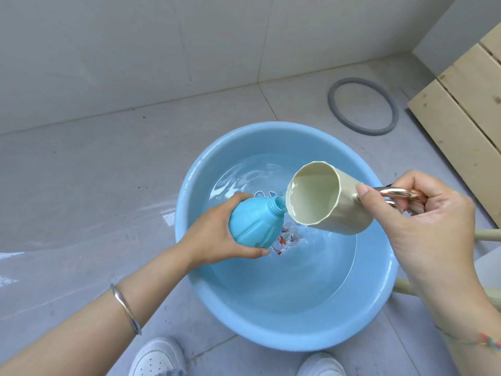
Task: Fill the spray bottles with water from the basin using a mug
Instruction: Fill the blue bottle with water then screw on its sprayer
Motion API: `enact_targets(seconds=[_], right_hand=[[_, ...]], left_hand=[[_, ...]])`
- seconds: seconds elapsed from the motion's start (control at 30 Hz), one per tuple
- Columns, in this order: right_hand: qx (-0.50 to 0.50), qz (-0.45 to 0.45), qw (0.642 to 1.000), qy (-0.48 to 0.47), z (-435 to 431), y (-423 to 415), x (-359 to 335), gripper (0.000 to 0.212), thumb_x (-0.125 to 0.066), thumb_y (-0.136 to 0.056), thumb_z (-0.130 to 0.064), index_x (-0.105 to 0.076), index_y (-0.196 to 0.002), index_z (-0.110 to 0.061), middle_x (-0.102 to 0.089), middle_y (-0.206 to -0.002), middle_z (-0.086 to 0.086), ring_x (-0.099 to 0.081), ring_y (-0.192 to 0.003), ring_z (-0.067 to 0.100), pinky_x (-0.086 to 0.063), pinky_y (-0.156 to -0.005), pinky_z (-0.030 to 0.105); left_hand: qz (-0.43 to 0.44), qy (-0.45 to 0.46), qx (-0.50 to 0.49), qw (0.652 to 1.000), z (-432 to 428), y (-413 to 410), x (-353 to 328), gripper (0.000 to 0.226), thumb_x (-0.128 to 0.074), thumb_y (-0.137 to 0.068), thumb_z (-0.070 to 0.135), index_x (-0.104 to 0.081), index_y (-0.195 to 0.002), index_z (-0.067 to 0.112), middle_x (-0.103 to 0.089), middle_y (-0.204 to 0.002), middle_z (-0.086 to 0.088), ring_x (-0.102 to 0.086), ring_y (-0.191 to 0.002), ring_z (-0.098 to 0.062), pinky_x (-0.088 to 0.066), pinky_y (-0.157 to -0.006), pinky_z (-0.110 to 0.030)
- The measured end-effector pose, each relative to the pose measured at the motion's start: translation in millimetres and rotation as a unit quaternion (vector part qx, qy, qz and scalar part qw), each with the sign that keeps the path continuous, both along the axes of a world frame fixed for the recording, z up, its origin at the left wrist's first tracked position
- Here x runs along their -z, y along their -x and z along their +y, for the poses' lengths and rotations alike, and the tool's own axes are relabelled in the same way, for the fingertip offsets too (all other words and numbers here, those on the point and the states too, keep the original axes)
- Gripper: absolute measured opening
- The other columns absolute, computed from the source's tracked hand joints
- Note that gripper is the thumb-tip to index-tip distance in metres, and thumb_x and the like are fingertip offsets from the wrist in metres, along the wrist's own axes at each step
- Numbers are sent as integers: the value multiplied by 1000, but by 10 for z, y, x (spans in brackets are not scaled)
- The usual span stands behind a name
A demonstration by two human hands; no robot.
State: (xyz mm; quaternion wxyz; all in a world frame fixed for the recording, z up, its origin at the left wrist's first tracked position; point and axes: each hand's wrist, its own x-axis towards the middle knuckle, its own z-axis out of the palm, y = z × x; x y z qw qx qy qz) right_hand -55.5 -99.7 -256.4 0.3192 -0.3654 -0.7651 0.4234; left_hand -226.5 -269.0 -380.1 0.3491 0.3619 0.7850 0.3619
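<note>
My left hand (217, 234) wraps round the blue spray bottle (254, 226), tilted over the middle of the water-filled basin (189, 267), its open neck right at the lip of the cream mug (325, 202). My right hand (423, 213) grips that mug by its metal handle (thumb pressed on the wall), tipped sideways near the basin's right rim.

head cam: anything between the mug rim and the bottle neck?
Nothing solid in the head view: the mug rim sits right beside the open neck of the spray bottle, above the water in the basin. Contact unclear.
</note>
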Motion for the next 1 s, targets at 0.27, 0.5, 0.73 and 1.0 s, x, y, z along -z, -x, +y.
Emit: enact_targets(seconds=[0.27, 0.5, 0.73, 1.0], right_hand=[[-10, -17, 998, -54, -41, 41, -81, 38, -74, -71, -26, -39, -57, -17, -38, -57, -5, -34, -53, 6, -26, -50, 13], [-26, -27, 994, -102, -63, 60, -127, 41, -72, -73, -22, -35, -57, -18, -37, -57, -8, -34, -52, 2, -26, -50, 11], [-44, -26, 989, -137, -52, 69, -131, 42, -73, -74, -17, -35, -57, -20, -39, -57, -11, -38, -55, -2, -27, -53, 8], [-53, -29, 984, -167, -54, 104, -134, 40, -72, -74, -16, -36, -58, -16, -38, -66, -3, -38, -60, -1, -28, -56, 7]], left_hand=[[7, 0, 0, 1000, 1, -6, 0, 82, -87, -49, 59, -43, -118, 52, -63, -102, 24, -62, -95, -2, -54, -85, -36], [12, 1, 0, 1000, 2, -5, -5, 83, -85, -47, 63, -42, -118, 53, -62, -102, 28, -61, -94, 2, -53, -85, -33], [17, 0, 3, 1000, -2, -6, -9, 83, -88, -50, 59, -43, -119, 52, -62, -104, 28, -61, -95, 2, -52, -86, -31], [15, 9, 4, 1000, 0, -8, -11, 86, -83, -46, 66, -42, -121, 51, -62, -104, 27, -61, -96, 1, -52, -86, -32]])
